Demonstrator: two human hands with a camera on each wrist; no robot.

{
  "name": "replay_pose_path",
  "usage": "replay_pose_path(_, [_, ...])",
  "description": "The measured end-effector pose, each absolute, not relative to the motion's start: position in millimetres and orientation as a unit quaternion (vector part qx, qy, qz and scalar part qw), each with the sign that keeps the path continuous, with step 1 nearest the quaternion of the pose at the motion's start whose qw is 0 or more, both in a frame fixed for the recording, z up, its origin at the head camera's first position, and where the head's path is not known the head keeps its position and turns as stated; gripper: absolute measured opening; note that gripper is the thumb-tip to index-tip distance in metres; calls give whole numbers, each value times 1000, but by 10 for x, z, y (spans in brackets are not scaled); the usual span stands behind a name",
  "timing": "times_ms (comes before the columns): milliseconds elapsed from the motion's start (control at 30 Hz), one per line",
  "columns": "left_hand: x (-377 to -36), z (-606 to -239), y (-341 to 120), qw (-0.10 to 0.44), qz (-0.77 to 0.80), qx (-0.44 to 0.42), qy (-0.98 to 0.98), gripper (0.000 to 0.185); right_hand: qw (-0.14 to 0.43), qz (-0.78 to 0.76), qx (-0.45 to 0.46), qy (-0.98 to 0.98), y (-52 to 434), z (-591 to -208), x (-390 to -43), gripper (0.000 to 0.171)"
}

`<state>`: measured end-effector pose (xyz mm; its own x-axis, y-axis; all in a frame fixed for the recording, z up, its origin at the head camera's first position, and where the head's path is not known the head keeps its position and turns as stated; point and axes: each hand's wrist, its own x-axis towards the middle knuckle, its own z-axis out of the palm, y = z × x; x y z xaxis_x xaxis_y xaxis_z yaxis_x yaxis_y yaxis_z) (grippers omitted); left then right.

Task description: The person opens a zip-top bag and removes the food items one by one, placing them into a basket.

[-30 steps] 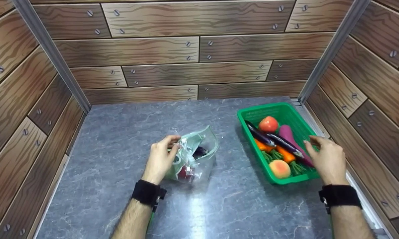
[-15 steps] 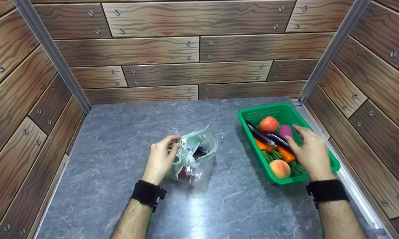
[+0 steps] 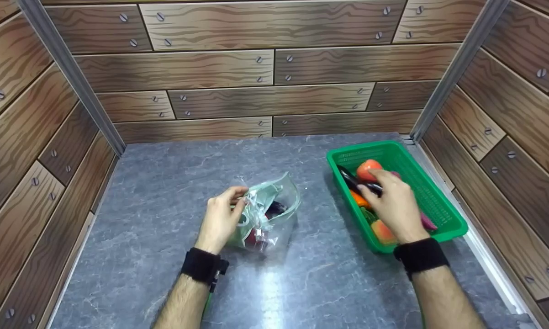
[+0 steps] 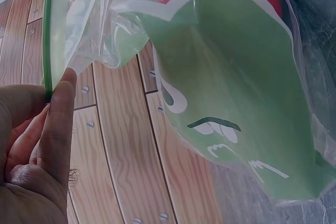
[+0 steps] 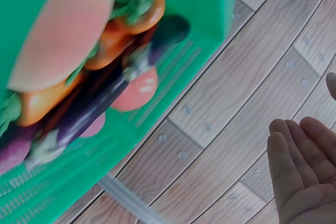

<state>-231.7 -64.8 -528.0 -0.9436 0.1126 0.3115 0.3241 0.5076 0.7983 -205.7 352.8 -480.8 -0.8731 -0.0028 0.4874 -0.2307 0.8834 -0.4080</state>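
Clear plastic makes up the bag (image 3: pixel 267 214), which lies on the table (image 3: pixel 165 192) near its middle, printed with green and white and holding something red and something dark inside. Its mouth stands open toward the back wall, and the left hand (image 3: pixel 220 217) pinches the green-edged rim between thumb and fingers (image 4: pixel 58 124); the left wrist view shows the rim running up beside the fingertip.

Well apart to the right sits the green basket (image 3: pixel 439 205), close to the right wall. In it lie a red tomato (image 3: pixel 366 168), a dark aubergine (image 3: pixel 350 179), an orange carrot (image 3: pixel 357 199) with green tops, a peach (image 3: pixel 383 232) at the near end, and a purple piece (image 3: pixel 427 222) mostly hidden. The right hand (image 3: pixel 393 203) hovers palm down over the middle of the basket, fingers loosely extended toward the aubergine; whether they touch it cannot be told. In the right wrist view the fingers (image 5: pixel 296 166) lie together, relaxed, holding nothing, with the basket's produce ahead of them.

Grey stone-patterned laminate covers the table, with a bright glare patch near the front. Brown wood-plank panels with printed screws enclose it at the back and on both sides, joined at the corners by grey metal posts (image 3: pixel 69 73). Both forearms come in from the near edge, each with a black wrist strap (image 3: pixel 203 266).
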Motion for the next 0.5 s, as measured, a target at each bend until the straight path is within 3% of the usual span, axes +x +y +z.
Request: replay_pose_path(500, [-2299,-5275,-645,111,-487,-128,-856,30,262,219,113,-933,2993,-4896,-2216,46])
